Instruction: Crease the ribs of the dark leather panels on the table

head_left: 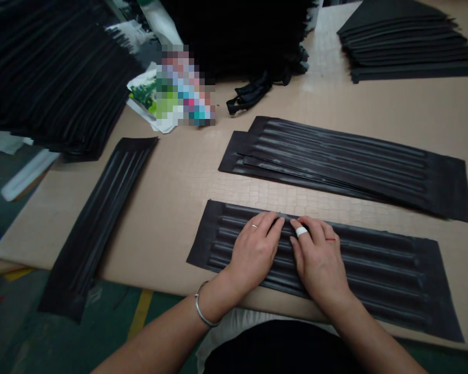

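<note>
A long black ribbed panel (378,265) lies flat along the table's near edge. My left hand (257,249) rests on its middle, fingers bent and pressed near the panel's far edge. Close beside it on the right, my right hand (320,254) is on the same panel, fingers curled towards that edge, with a white band round one finger. The fingertips of both hands nearly meet. Whether they pinch the panel's edge or only press on it is hard to tell. Beyond the hands lies an overlapping pile of similar ribbed panels (347,166).
More ribbed panels (101,218) overhang the table's (159,228) left edge. Tall dark stacks (50,78) stand at the back left and back centre (242,31), another stack (405,47) at the back right. Black scraps (251,93) and a printed packet (152,98) lie between.
</note>
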The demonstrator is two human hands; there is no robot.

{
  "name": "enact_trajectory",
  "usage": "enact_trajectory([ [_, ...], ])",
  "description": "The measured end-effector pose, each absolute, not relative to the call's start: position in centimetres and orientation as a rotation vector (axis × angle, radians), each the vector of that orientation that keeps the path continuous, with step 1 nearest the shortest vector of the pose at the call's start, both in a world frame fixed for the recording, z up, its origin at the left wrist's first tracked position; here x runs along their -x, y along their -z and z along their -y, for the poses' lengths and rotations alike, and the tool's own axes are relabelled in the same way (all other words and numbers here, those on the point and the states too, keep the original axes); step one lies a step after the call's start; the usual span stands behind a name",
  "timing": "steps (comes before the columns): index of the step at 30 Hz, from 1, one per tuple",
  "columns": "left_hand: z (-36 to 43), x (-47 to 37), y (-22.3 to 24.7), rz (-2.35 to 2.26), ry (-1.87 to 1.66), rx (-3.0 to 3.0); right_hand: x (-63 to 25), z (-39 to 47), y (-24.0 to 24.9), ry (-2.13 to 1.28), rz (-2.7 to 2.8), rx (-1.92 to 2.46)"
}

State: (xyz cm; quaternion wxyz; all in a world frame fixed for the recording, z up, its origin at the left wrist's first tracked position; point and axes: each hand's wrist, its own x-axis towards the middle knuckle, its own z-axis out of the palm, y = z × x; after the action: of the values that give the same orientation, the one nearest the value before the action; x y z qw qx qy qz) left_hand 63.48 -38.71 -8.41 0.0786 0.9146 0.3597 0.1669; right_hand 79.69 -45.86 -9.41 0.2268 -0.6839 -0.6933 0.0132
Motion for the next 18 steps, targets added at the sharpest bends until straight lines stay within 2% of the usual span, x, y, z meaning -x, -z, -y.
enact_trajectory([
  [12, 38.1, -64.1, 8.4, -1.061, -0.422, -2.756, -79.3, 44.9, 9.0, -0.08, 1.9, 2.007],
  [18, 38.3, -64.8, 8.6, -1.021, -0.529, -2.816, -79.3, 45.2, 9.3, -0.065, 1.874, 1.994],
])
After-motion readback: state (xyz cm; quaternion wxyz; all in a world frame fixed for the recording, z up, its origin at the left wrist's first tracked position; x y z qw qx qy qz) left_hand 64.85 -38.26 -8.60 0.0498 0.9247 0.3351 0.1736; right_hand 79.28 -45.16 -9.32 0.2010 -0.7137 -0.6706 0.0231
